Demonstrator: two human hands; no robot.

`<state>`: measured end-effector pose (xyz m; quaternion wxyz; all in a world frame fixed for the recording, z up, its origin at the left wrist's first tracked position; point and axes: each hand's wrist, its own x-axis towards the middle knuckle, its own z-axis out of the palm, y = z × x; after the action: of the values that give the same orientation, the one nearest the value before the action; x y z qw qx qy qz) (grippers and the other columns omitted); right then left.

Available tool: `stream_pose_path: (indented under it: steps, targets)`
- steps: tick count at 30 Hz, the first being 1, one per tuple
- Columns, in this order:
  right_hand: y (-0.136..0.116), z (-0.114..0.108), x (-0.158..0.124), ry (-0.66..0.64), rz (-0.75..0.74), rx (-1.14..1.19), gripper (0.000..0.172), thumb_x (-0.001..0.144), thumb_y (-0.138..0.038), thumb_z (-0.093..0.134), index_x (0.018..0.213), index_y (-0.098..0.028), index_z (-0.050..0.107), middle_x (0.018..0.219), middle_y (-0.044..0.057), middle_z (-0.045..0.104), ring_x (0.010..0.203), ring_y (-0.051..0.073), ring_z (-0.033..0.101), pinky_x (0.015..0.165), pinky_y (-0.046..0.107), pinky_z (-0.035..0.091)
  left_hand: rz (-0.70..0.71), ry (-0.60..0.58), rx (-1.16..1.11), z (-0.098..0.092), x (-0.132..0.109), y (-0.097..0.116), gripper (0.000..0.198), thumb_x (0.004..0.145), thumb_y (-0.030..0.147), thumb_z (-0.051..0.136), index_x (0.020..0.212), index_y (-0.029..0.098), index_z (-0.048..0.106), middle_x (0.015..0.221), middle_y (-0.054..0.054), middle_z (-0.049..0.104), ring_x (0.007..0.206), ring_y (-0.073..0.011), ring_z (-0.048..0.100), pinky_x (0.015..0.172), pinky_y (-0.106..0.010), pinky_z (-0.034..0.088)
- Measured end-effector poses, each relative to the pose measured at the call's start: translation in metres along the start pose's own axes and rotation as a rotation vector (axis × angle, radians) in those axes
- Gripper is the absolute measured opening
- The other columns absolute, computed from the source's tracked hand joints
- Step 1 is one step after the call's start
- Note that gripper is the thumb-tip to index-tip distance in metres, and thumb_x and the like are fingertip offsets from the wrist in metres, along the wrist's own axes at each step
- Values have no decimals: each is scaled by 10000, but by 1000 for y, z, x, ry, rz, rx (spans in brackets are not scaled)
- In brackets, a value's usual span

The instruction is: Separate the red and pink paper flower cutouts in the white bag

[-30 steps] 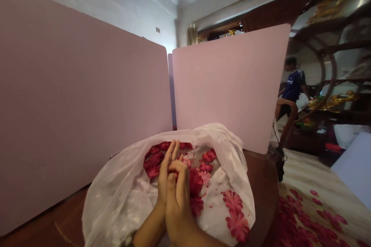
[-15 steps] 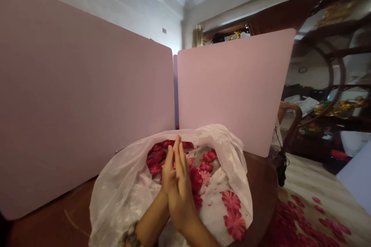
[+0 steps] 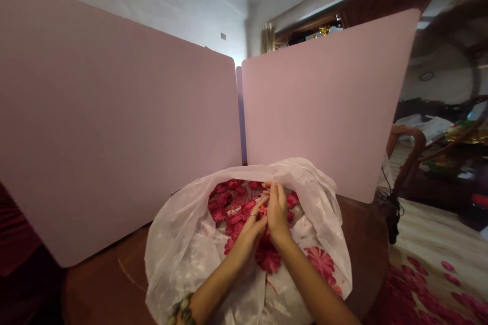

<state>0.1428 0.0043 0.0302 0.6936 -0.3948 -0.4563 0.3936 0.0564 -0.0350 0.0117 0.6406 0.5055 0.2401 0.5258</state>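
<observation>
A large white plastic bag lies open on a dark wooden table and holds several red and pink fabric flowers. Both my hands reach into its mouth. My left hand, with a ring on one finger and a bead bracelet at the wrist, has its fingers bent among the flowers. My right hand lies beside it, touching it, fingers curled down onto the flowers. Whether either hand has hold of a flower I cannot make out.
Two tall pink partition boards stand behind the bag. At the right are a wooden chair, a black cable, and a cloth strewn with more red flowers. Dark shelving with gold ornaments fills the far right.
My hands, pressed palm to palm over the bag before, have moved forward into its mouth and down onto the flowers. The camera has swung left; the person seen at the right earlier is out of view.
</observation>
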Motion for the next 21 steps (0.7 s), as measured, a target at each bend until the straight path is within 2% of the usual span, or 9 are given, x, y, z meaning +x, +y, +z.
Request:
stream_pose_path:
  steps: [2,4,6,9,11,13,15,18,21]
  targets:
    - [-3,-6,3,42,0,-3,393,799,-605,464,788,-230,581,790,55,640,776,215,587,749,334,451,30,1,84,-17,3,4,548,672,346,751,1176,204,588,1200,-111,632,1059,-250,604,914,-343,457]
    - [-9,-12,3,-106,-1,-40,379,746,-586,559,708,-211,592,657,18,608,662,185,563,679,310,450,50,73,150,-32,4,11,522,647,322,778,1116,183,598,949,-72,687,843,-201,647,782,-311,493]
    - [-14,-19,-1,-300,27,-80,339,680,-529,670,702,-194,627,682,7,615,696,175,567,688,292,449,65,120,170,-42,5,18,491,628,308,795,1055,168,598,859,-42,664,767,-167,633,733,-280,489]
    - [-15,-29,-9,-428,176,-8,361,608,-429,773,854,-192,657,785,17,646,739,163,590,704,278,459,102,128,147,-48,5,22,468,623,324,797,1006,177,570,853,-28,639,757,-149,620,715,-259,481]
    - [-11,-33,-14,-541,267,3,380,597,-438,780,839,-170,661,744,27,645,648,148,580,644,281,464,151,146,159,-49,5,21,453,611,338,801,963,195,553,831,-10,617,724,-142,606,683,-254,477]
    - [-6,-35,-17,-551,255,-44,367,607,-471,761,766,-157,657,674,18,624,555,127,539,575,275,451,231,214,248,-50,5,18,388,595,341,806,859,195,561,800,8,583,683,-128,570,647,-241,460]
    - [0,-36,-19,-467,150,-152,321,632,-462,744,687,-163,642,595,-11,570,506,105,479,519,253,413,270,242,361,-51,4,15,315,610,364,791,733,180,566,713,24,541,625,-114,516,598,-225,428]
    - [2,-36,-23,-479,84,-233,246,637,-372,762,640,-174,618,552,-41,504,503,92,438,492,230,365,192,118,367,-52,3,10,326,653,423,752,656,170,546,613,34,504,577,-107,475,559,-219,391]
    - [-3,-40,-25,-629,218,-113,259,579,-306,806,718,-183,626,630,-34,570,553,104,516,555,243,412,89,-66,221,-52,1,7,387,629,439,772,635,175,488,604,42,507,535,-89,471,531,-212,377]
